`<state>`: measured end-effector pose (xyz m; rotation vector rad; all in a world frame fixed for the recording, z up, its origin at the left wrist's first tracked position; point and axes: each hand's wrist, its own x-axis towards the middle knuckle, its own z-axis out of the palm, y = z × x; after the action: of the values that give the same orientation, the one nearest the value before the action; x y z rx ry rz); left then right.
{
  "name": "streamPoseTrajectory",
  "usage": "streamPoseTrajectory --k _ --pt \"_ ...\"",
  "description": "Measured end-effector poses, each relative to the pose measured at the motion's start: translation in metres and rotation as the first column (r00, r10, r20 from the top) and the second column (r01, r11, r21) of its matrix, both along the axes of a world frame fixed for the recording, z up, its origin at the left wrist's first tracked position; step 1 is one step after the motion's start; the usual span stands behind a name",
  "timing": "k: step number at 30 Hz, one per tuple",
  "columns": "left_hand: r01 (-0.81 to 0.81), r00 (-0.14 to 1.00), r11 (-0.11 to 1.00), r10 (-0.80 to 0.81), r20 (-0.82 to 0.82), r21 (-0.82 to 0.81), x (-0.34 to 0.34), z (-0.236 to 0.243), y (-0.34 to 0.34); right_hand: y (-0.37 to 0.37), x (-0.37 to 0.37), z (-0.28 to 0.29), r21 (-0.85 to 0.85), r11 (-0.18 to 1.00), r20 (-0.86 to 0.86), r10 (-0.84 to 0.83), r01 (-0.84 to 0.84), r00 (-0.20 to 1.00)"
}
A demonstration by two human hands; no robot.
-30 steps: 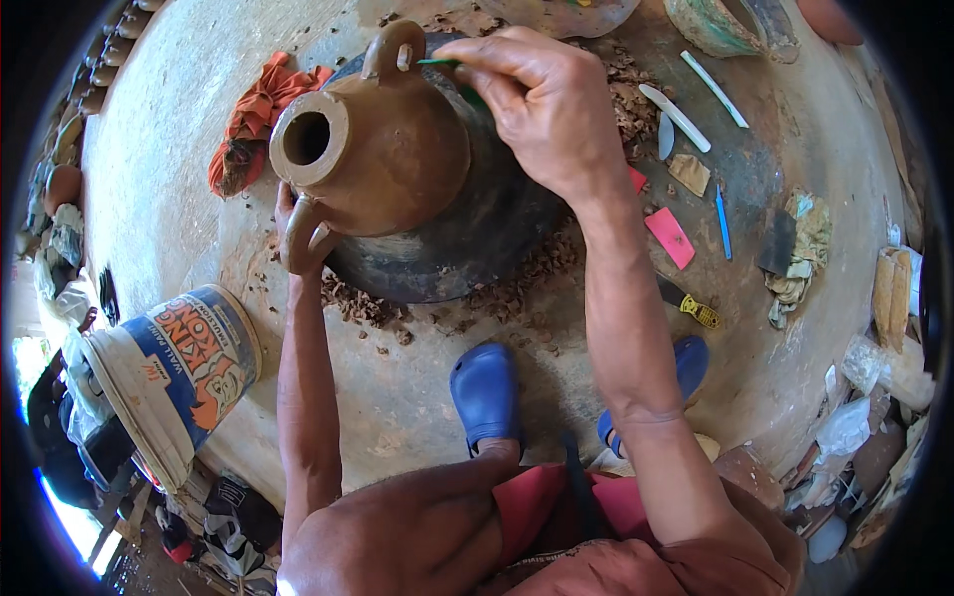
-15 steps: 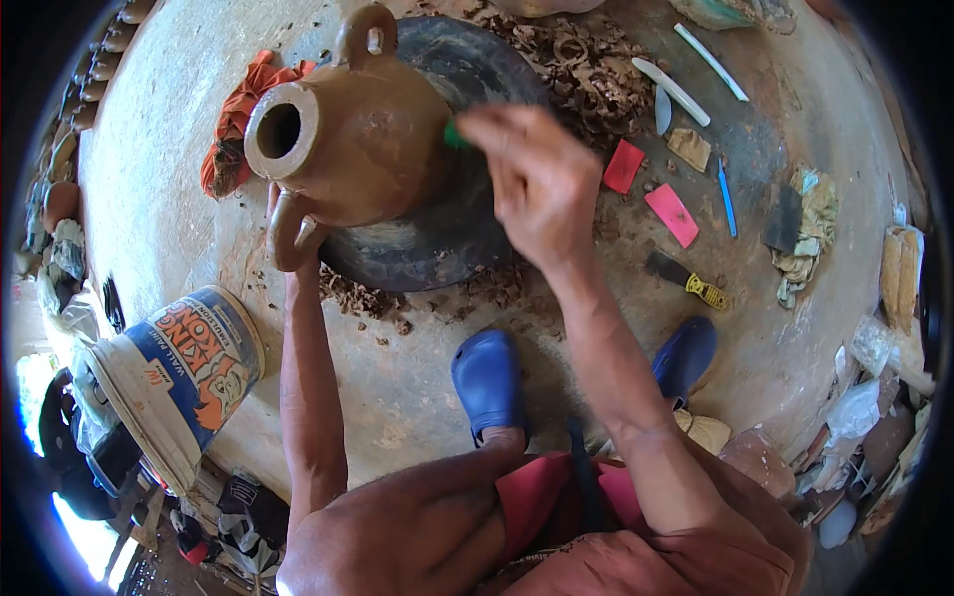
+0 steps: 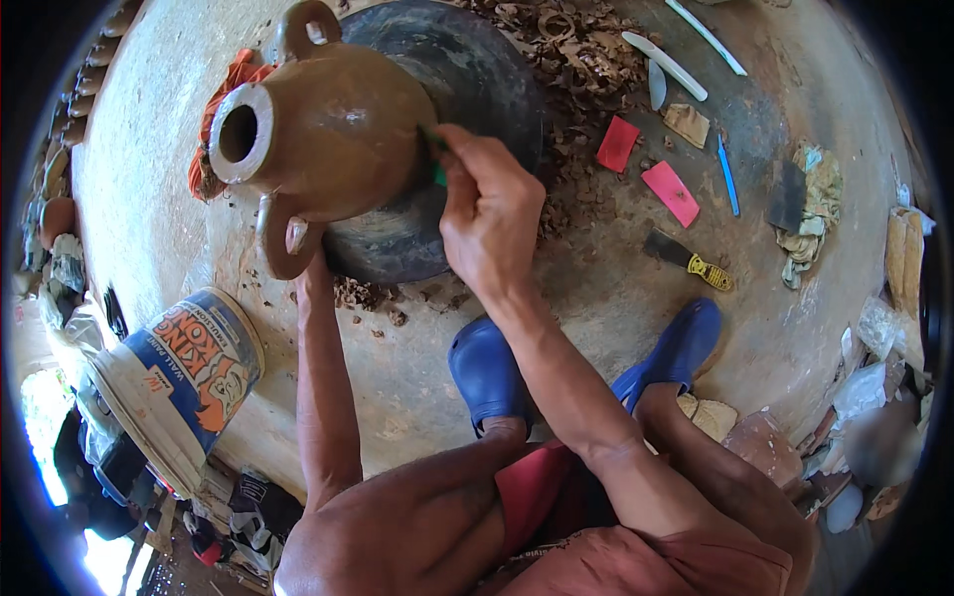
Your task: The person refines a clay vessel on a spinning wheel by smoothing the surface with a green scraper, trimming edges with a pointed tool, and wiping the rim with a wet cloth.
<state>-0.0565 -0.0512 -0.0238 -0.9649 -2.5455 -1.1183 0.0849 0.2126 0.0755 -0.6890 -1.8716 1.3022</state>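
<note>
A brown, wet-looking clay jug (image 3: 348, 129) with two loop handles lies tilted on its side, its round mouth facing left. It rests on a dark round potter's wheel (image 3: 487, 89). Between the fingers of my right hand (image 3: 494, 214) is a small green scraper-like piece (image 3: 439, 177), held against the jug's right end. Its exact shape is mostly covered by the fingers. My left hand (image 3: 312, 246) reaches up behind the lower handle and under the jug; its fingers are hidden. Orange cloth (image 3: 227, 99) is bunched beyond the jug's mouth.
Clay scraps (image 3: 586, 65) pile beside the wheel. On the floor at right lie red cards (image 3: 672, 194), a blue tool (image 3: 728, 177), a yellow-handled scraper (image 3: 696, 263), white strips (image 3: 666, 66) and a rag (image 3: 815, 209). A paint bucket (image 3: 184, 377) stands at left.
The jug appears shifted left and slightly up in view. My right hand has moved left and down with the green piece. My right foot has shifted, too.
</note>
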Motion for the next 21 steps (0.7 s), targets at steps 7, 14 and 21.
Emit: streamPoseTrajectory --k 7,14,21 --pt "-0.015 1.0 1.0 0.015 -0.018 -0.009 0.002 -0.002 0.001 0.036 -0.007 0.005 -0.226 0.974 0.14 0.01 0.022 0.99" --pt "-0.054 0.999 0.998 0.054 0.007 0.02 0.004 0.005 0.009 0.015 -0.012 0.038 -0.272 0.96 0.235 0.127 -0.061 0.964" --pt "-0.211 0.976 0.976 0.206 0.072 0.061 0.023 0.016 0.034 0.008 -0.011 0.079 -0.142 0.982 0.014 0.128 -0.125 0.992"
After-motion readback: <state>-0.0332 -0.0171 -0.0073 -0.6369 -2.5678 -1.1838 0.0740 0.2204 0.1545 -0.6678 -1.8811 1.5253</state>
